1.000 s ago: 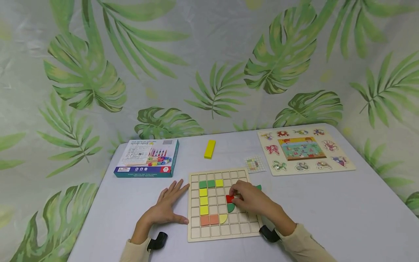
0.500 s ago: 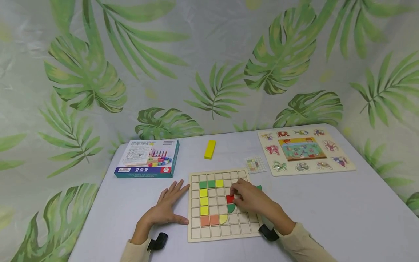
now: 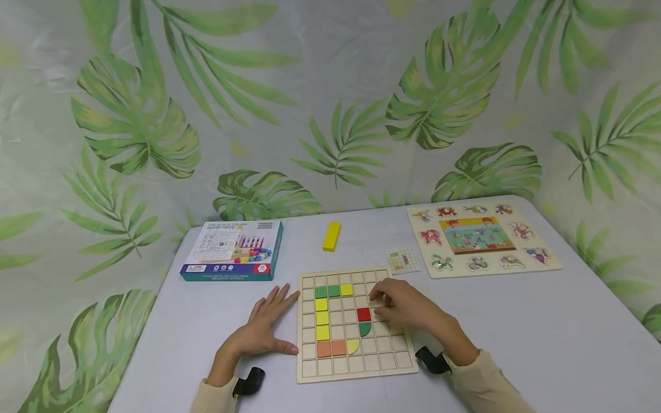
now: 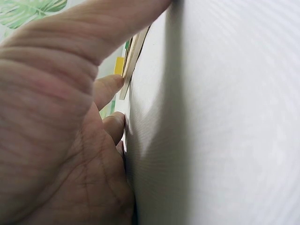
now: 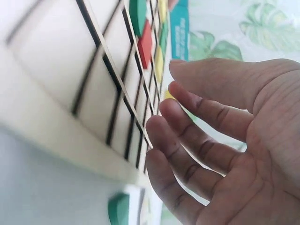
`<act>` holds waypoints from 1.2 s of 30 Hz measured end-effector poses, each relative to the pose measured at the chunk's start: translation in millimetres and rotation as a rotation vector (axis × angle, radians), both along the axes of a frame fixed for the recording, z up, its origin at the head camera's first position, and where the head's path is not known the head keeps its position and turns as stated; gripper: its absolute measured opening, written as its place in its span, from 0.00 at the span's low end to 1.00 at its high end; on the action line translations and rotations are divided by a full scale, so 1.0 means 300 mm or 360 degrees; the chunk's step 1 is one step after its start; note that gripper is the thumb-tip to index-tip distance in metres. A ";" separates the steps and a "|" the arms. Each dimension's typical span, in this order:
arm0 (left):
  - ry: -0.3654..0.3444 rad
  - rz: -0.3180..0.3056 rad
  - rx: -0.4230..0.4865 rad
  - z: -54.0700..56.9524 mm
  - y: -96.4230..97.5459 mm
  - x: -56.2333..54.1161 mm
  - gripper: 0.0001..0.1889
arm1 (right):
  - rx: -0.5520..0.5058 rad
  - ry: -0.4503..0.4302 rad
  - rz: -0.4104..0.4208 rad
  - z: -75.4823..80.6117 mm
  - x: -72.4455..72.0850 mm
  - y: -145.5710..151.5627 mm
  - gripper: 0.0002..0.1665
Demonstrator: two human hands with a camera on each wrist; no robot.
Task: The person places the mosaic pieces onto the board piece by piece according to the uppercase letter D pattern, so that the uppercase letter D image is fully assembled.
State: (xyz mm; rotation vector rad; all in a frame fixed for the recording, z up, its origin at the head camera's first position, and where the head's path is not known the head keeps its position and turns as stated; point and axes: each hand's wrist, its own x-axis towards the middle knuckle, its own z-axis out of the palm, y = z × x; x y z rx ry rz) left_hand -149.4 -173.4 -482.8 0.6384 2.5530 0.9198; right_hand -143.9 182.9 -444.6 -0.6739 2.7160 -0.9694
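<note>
A wooden grid board (image 3: 338, 379) lies on the table with coloured tiles in some of its cells. My left hand (image 3: 262, 328) rests beside the board's left edge, fingers spread, index fingertip and thumb at the edge. My right hand (image 3: 408, 304) hovers over the board's right side, fingers loosely bent, nothing between them. Just left of its fingertips sits a red square tile (image 3: 364, 314), with a green quarter-round tile (image 3: 365, 328) below it. Yellow square tiles (image 3: 322, 318), two orange tiles (image 3: 330, 348) and a yellow quarter-round tile (image 3: 353, 346) fill other cells.
Behind the board are a small pattern card (image 3: 403, 260) and a yellow block (image 3: 332, 236). A boxed toy set (image 3: 232, 251) lies at the back left, an animal puzzle board (image 3: 482, 236) at the back right. A green piece (image 5: 119, 208) lies off the board's edge.
My right hand has let go of the red square tile and drawn back slightly to the right. The tile stays in its cell. My left hand has not moved.
</note>
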 end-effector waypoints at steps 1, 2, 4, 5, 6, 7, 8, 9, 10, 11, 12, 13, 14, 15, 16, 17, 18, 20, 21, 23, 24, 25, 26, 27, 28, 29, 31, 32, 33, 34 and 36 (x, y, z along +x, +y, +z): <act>-0.0001 0.0001 -0.0002 0.001 0.001 0.000 0.62 | -0.0012 -0.0005 -0.0003 0.004 -0.003 0.008 0.10; -0.0003 0.0002 -0.0003 0.001 0.001 0.001 0.62 | -0.0014 -0.0004 0.0002 0.007 -0.005 0.018 0.11; -0.0011 0.0006 0.0001 0.001 0.001 0.002 0.62 | -0.0025 -0.0003 0.0024 0.010 -0.013 0.039 0.13; -0.0012 0.0008 0.0003 0.001 0.001 0.003 0.62 | -0.0028 0.0005 0.0037 0.011 -0.017 0.050 0.13; -0.0013 0.0010 0.0004 0.001 0.001 0.003 0.62 | -0.0029 0.0011 0.0046 0.013 -0.022 0.061 0.14; -0.0017 0.0012 0.0005 0.001 0.001 0.002 0.62 | -0.0027 0.0024 0.0055 0.014 -0.026 0.072 0.14; -0.0019 0.0014 0.0007 0.001 0.001 0.001 0.62 | -0.0021 0.0038 0.0066 0.014 -0.032 0.082 0.14; -0.0020 0.0018 0.0007 0.000 0.001 0.000 0.63 | -0.0018 0.0047 0.0071 0.015 -0.037 0.093 0.15; -0.0017 0.0021 0.0006 0.000 0.001 -0.001 0.63 | -0.0011 0.0059 0.0073 0.017 -0.043 0.102 0.15; -0.0013 0.0022 0.0004 0.000 0.000 -0.002 0.63 | -0.0009 0.0062 0.0069 0.019 -0.048 0.111 0.15; -0.0008 0.0024 0.0007 0.000 0.000 -0.004 0.63 | -0.0008 0.0059 0.0060 0.022 -0.052 0.120 0.16; -0.0002 0.0026 0.0009 0.000 -0.001 -0.005 0.63 | -0.0010 0.0054 0.0049 0.025 -0.055 0.129 0.16; 0.0002 0.0026 0.0009 0.000 -0.001 -0.007 0.63 | -0.0011 0.0041 0.0036 0.027 -0.058 0.138 0.16; 0.0005 0.0025 0.0006 0.000 -0.001 -0.008 0.63 | -0.0015 0.0028 0.0016 0.030 -0.059 0.147 0.17; 0.0008 0.0023 0.0005 0.000 0.000 -0.009 0.63 | -0.0023 0.0014 -0.0002 0.033 -0.061 0.156 0.17; 0.0008 0.0021 0.0003 0.000 0.000 -0.010 0.63 | -0.0027 -0.0003 -0.0026 0.034 -0.062 0.165 0.17; 0.0008 0.0020 0.0004 0.000 0.001 -0.011 0.63 | -0.0025 -0.0006 -0.0041 0.035 -0.063 0.174 0.18; -0.0002 0.0016 -0.0005 -0.001 0.002 -0.012 0.63 | -0.0027 -0.0021 -0.0069 0.036 -0.066 0.190 0.17; -0.0003 0.0015 -0.0005 0.000 0.002 -0.012 0.63 | -0.0027 -0.0026 -0.0085 0.036 -0.068 0.198 0.17; -0.0010 0.0016 0.0001 0.000 0.002 -0.010 0.63 | -0.0010 -0.0030 -0.0089 0.034 -0.070 0.212 0.16; -0.0015 0.0017 0.0004 0.000 0.002 -0.010 0.63 | -0.0008 -0.0036 -0.0086 0.034 -0.071 0.218 0.16; -0.0017 0.0017 0.0003 -0.001 0.002 -0.009 0.63 | -0.0006 -0.0050 -0.0087 0.033 -0.071 0.223 0.16; -0.0020 0.0017 0.0004 -0.001 0.002 -0.008 0.63 | -0.0004 -0.0064 -0.0085 0.032 -0.071 0.228 0.16; -0.0021 0.0018 0.0003 -0.001 0.003 -0.007 0.63 | -0.0005 -0.0080 -0.0075 0.031 -0.071 0.232 0.16; -0.0023 0.0018 0.0000 -0.002 0.003 -0.007 0.63 | -0.0006 -0.0101 -0.0062 0.030 -0.071 0.236 0.16; -0.0024 0.0020 -0.0002 -0.003 0.003 -0.006 0.63 | -0.0013 -0.0126 -0.0056 0.029 -0.070 0.239 0.17; -0.0026 0.0021 -0.0009 -0.004 0.004 -0.005 0.63 | -0.0027 -0.0170 -0.0046 0.024 -0.069 0.244 0.17; -0.0027 0.0023 -0.0011 -0.004 0.005 -0.005 0.63 | -0.0034 -0.0188 -0.0041 0.021 -0.069 0.246 0.18; -0.0026 0.0025 -0.0014 -0.005 0.006 -0.005 0.63 | -0.0040 -0.0204 -0.0040 0.016 -0.069 0.247 0.19; -0.0025 0.0026 -0.0014 -0.004 0.006 -0.004 0.63 | -0.0040 -0.0212 -0.0041 0.011 -0.069 0.248 0.19; -0.0025 0.0024 -0.0018 -0.003 0.007 -0.003 0.63 | -0.0044 -0.0221 -0.0043 0.001 -0.070 0.248 0.19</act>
